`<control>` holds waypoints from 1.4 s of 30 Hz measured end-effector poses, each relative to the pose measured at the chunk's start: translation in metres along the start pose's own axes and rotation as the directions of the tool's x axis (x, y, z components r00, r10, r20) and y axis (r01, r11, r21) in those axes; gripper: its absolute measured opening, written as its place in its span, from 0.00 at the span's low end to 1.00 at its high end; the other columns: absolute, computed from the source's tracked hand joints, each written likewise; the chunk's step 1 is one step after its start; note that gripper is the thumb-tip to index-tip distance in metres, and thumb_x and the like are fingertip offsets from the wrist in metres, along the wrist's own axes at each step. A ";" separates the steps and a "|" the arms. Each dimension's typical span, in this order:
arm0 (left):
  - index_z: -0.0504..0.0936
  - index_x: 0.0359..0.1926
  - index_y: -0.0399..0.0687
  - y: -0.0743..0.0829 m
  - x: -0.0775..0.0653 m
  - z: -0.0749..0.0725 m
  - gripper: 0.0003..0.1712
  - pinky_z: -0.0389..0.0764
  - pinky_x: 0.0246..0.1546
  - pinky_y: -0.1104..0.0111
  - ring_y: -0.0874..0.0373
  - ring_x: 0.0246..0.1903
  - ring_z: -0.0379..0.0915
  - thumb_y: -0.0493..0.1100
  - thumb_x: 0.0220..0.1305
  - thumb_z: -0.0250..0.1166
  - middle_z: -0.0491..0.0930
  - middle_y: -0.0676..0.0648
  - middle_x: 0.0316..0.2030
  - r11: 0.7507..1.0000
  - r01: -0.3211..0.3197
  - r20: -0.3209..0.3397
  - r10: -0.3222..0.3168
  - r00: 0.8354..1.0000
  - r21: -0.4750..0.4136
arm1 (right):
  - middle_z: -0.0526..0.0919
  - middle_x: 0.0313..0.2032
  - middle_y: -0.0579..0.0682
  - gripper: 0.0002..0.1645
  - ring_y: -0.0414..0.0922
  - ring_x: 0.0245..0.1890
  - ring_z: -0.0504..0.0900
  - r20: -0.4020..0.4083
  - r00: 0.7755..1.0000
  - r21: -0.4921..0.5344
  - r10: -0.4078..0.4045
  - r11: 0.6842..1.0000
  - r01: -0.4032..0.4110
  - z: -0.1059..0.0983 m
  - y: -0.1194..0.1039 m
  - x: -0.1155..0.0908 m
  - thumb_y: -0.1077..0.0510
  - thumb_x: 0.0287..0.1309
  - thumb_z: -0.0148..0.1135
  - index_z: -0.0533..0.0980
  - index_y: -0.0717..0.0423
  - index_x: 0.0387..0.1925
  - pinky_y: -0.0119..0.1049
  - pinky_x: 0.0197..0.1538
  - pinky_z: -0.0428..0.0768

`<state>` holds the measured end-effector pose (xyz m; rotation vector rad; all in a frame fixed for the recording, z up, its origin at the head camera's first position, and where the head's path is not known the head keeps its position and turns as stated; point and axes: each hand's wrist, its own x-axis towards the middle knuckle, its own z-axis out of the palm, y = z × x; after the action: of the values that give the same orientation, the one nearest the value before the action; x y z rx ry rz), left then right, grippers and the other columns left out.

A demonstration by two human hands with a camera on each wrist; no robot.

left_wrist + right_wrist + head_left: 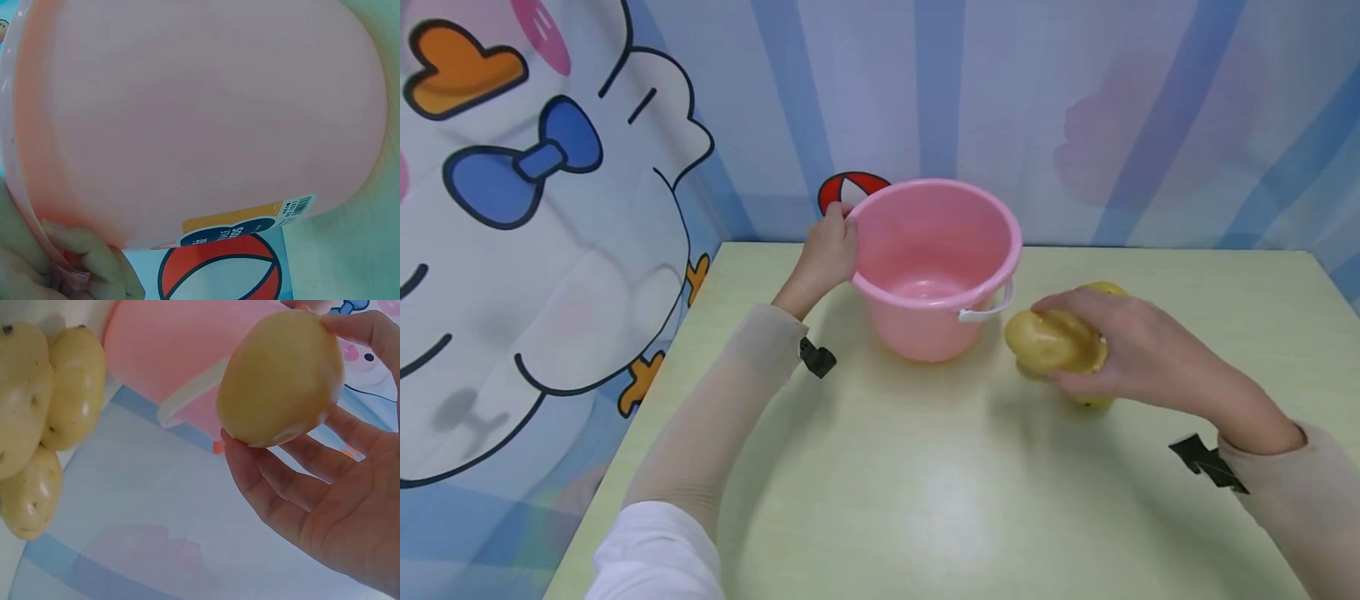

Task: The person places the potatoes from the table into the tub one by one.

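The person's right grip [1138,350] pinches a smooth oval yellow potato [281,378] above the pale wood-toned worktop [887,483], near the round pink plastic bucket [925,333], rim-held by the left grip [829,254]; probably firm, slippery, the potato suits holding across its sides
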<state>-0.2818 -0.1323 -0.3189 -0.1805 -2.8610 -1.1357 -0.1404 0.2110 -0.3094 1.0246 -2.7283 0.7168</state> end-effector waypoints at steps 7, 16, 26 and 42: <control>0.62 0.65 0.33 0.003 0.002 0.000 0.22 0.78 0.42 0.57 0.46 0.41 0.74 0.43 0.80 0.39 0.75 0.35 0.45 1.000 -0.007 0.007 0.007 1.000 -0.001 | 0.80 0.49 0.42 0.39 0.39 0.41 0.77 -0.020 1.000 -0.005 0.003 1.000 -0.003 -0.021 0.003 0.011 0.60 0.39 0.81 0.76 0.51 0.58 0.37 0.37 0.79; 0.62 0.64 0.34 0.004 0.003 0.001 0.21 0.78 0.38 0.59 0.46 0.39 0.75 0.43 0.80 0.39 0.75 0.36 0.44 1.000 0.001 0.016 -0.001 1.000 0.011 | 0.82 0.49 0.47 0.38 0.45 0.44 0.78 0.004 1.000 -0.006 -0.018 1.000 0.018 -0.041 0.004 0.035 0.58 0.44 0.80 0.75 0.54 0.59 0.39 0.38 0.80; 0.62 0.65 0.33 0.003 0.003 0.001 0.22 0.78 0.39 0.59 0.47 0.40 0.75 0.44 0.81 0.38 0.75 0.36 0.45 1.000 0.008 0.023 -0.009 1.000 0.012 | 0.83 0.47 0.48 0.38 0.44 0.38 0.77 -0.016 0.994 -0.012 -0.104 0.994 0.104 -0.054 0.003 0.064 0.60 0.43 0.79 0.75 0.55 0.59 0.37 0.32 0.74; 0.61 0.66 0.34 0.000 0.001 0.001 0.23 0.79 0.40 0.59 0.47 0.41 0.75 0.45 0.81 0.38 0.75 0.37 0.46 1.000 0.027 0.028 -0.027 0.999 -0.005 | 0.82 0.50 0.55 0.35 0.48 0.42 0.77 0.046 0.988 -0.006 -0.151 0.988 0.151 -0.046 -0.009 0.118 0.57 0.47 0.77 0.75 0.59 0.58 0.45 0.42 0.76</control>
<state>-0.2831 -0.1319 -0.3194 -0.1594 -2.8939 -1.1550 -0.2255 0.1583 -0.2316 1.2440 -2.6523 0.6623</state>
